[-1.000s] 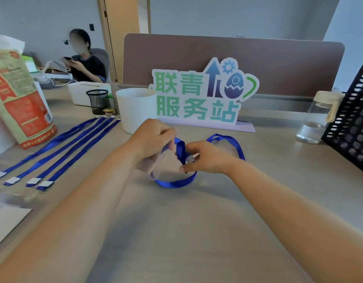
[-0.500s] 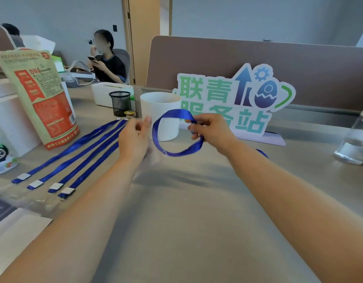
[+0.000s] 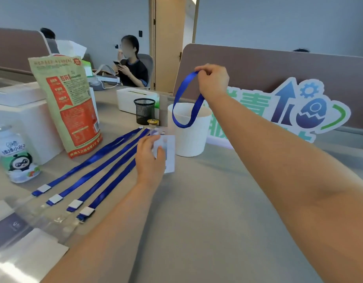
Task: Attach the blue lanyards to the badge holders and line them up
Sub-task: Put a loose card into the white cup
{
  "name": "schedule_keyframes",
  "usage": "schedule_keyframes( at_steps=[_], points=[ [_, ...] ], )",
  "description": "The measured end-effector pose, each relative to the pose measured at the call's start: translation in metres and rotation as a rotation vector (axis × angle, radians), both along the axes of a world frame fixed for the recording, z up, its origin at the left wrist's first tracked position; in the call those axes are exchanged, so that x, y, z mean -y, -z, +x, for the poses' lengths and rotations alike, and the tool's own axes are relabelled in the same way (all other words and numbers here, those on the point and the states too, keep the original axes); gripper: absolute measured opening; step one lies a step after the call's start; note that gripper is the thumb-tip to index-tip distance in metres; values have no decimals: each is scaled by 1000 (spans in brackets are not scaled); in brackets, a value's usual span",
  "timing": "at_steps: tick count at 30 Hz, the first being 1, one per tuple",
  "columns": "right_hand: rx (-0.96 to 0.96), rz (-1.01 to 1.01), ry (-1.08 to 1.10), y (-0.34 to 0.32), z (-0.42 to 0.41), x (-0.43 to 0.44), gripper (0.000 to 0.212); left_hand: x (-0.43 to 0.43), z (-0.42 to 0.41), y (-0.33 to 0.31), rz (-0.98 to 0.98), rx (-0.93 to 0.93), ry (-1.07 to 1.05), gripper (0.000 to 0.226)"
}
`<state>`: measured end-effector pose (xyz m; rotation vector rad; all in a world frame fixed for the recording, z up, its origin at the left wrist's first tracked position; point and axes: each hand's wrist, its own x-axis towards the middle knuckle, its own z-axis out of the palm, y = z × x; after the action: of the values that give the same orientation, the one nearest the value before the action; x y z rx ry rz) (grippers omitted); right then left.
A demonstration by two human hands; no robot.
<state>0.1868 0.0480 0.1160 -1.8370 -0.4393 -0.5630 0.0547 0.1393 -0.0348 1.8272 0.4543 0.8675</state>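
On the grey desk (image 3: pixel 197 221), four finished lanyards (image 3: pixel 98 166) lie in a row. Just beside them, the left hand (image 3: pixel 150 158) pinches the badge holder (image 3: pixel 169 152). Farther back, the right hand (image 3: pixel 213 80), now raised, grips the blue lanyard (image 3: pixel 177 107) lifted off the desk. It seems attached and ready to line up.

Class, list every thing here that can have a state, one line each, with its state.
Right hand, pinching lanyard.
Left hand, holding badge holder.
Lanyard, raised, hanging looped.
Badge holder, in hand.
Four lanyards, flat, side by side.
Cup, upright.
Bag, standing.
Bottle, upright.
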Motion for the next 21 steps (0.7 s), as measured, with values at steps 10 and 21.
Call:
schedule_keyframes(
  at_steps=[10, 21],
  points=[
    [222, 117, 103, -15, 32, -25, 32, -6, 7, 14, 44, 5, 11, 40],
    [214, -300, 102, 15, 42, -35, 29, -5, 10, 15, 23, -37, 3, 40]
  ],
)
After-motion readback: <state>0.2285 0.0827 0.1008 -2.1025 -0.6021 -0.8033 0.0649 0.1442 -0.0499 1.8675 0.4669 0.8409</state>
